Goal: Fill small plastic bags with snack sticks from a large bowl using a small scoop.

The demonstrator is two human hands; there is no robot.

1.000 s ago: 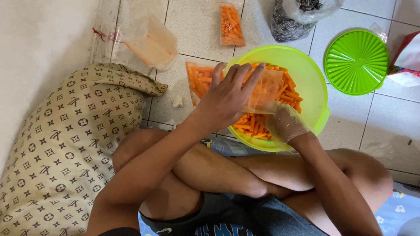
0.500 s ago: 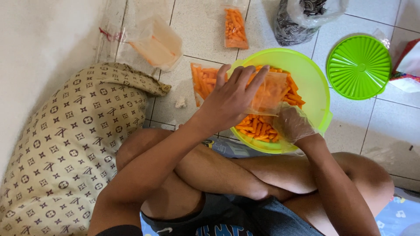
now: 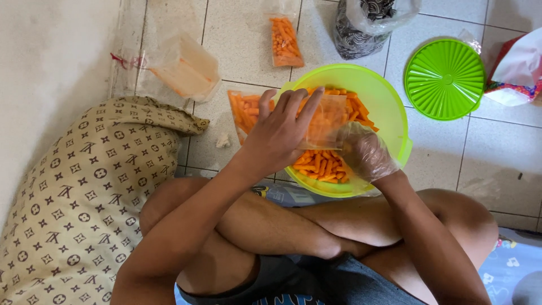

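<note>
left hand (image 3: pixel 279 138) grip closed on clear plastic bag (image 3: pixel 324 121), held over green bowl (image 3: pixel 389 107). gloved right hand (image 3: pixel 364 151) grip pinches bag edge. two filled bags (image 3: pixel 285 40) already on floor (image 3: pixel 497 152); many orange snack sticks (image 3: pixel 319 165) left in bowl.

Clear plastic bag (image 3: pixel 324 121) gripped over bowl centre. Filled bag of orange snack sticks (image 3: pixel 285 42) at twelve o'clock, another (image 3: pixel 244 113) at nine. Empty clear bags (image 3: pixel 178 70) at ten. Red-and-white packet (image 3: pixel 516 73) at two.
</note>
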